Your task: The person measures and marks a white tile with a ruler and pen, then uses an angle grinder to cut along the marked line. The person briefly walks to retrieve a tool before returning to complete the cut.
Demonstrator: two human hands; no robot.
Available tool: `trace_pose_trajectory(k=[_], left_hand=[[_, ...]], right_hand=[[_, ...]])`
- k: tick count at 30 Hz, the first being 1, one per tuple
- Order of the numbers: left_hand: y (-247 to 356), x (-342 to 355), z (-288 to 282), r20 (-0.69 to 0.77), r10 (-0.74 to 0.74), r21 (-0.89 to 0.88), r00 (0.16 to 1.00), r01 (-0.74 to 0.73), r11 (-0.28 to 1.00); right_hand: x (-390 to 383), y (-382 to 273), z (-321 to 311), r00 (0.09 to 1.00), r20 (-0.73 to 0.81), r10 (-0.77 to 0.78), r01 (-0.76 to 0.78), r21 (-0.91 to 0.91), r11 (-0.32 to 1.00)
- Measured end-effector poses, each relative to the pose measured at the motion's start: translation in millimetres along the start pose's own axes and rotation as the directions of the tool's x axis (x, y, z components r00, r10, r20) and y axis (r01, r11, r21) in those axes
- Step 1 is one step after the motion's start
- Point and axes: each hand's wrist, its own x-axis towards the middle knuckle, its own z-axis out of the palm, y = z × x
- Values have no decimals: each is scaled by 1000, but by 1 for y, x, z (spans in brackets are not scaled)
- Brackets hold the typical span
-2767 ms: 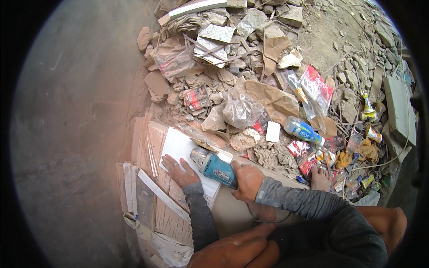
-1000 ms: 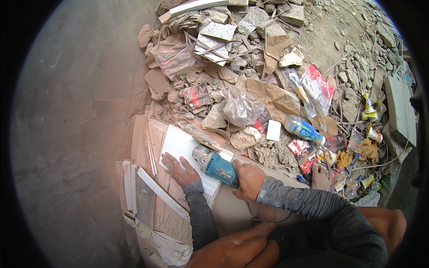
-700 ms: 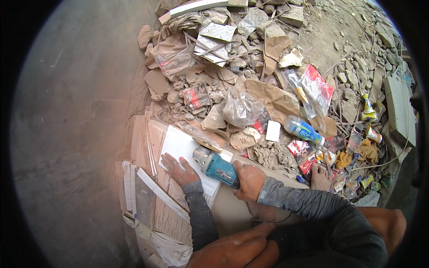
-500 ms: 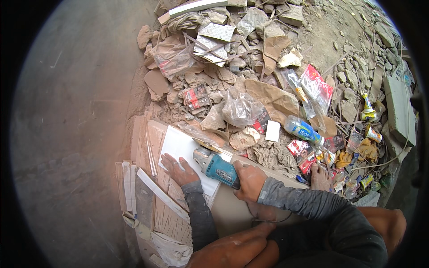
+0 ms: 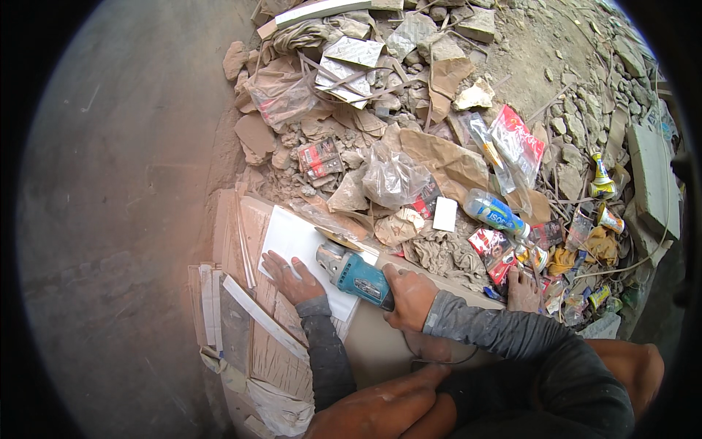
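Observation:
My right hand (image 5: 411, 296) is wrapped round the rear of a teal angle grinder (image 5: 363, 281). Its metal head points left, and a thin yellowish disc (image 5: 338, 238) meets the far right part of a white tile (image 5: 284, 233). Whether the disc has cut into the tile, I cannot tell. My left hand (image 5: 294, 279) lies flat on the tile with its fingers spread, just left of the grinder's head. Beneath the tile is a dusty stack of boards or boxes (image 5: 274, 322). The grinder's lower end is hidden in my right palm.
Beyond the tile lies a heap of rubble with a clear plastic bag (image 5: 395, 175), a plastic bottle (image 5: 497, 213) and brown paper (image 5: 450, 157). My bare foot (image 5: 523, 290) rests among wrappers at the right. White strips (image 5: 265, 316) lie left of my forearm. Dusty floor (image 5: 117, 219) stretches along the left.

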Motion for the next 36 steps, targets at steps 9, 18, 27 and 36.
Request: trace_pose_trajectory(k=[9,18,27,36], left_hand=[[-1,0,1,-5,8,2,1000,-8,1000],[-2,0,4,-13,4,-12,1000,-4,1000],[-4,1,5,-6,-9,-27,1000,8,1000],[-3,1,4,-2,-9,4,1000,9,1000]], right_hand=[[-3,0,-2,999,23,23,-23,3,1000],[-8,1,-2,1000,1,12,-12,-1,1000],[-8,4,1,1000,-13,2,-2,3,1000],[-4,2,0,1000,9,8,-8,-6,1000]])
